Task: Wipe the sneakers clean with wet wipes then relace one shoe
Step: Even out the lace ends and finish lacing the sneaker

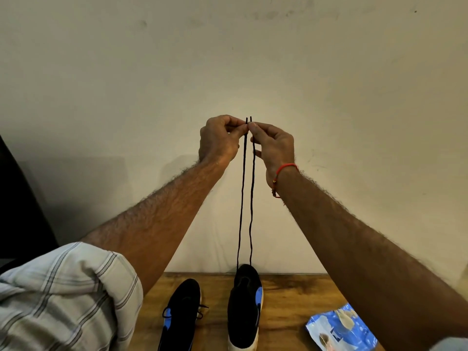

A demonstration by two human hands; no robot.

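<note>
Two black sneakers with blue patches stand on the wooden table. The right sneaker has a black shoelace running up out of it in two strands. My left hand pinches the tip of the left strand, and my right hand pinches the tip of the right strand. Both hands are raised high in front of the wall, with the two lace ends held side by side. The left sneaker lies beside it, its lace tied.
A blue pack of wet wipes lies on the wooden table at the right. A pale wall stands right behind the table. A dark object fills the far left edge.
</note>
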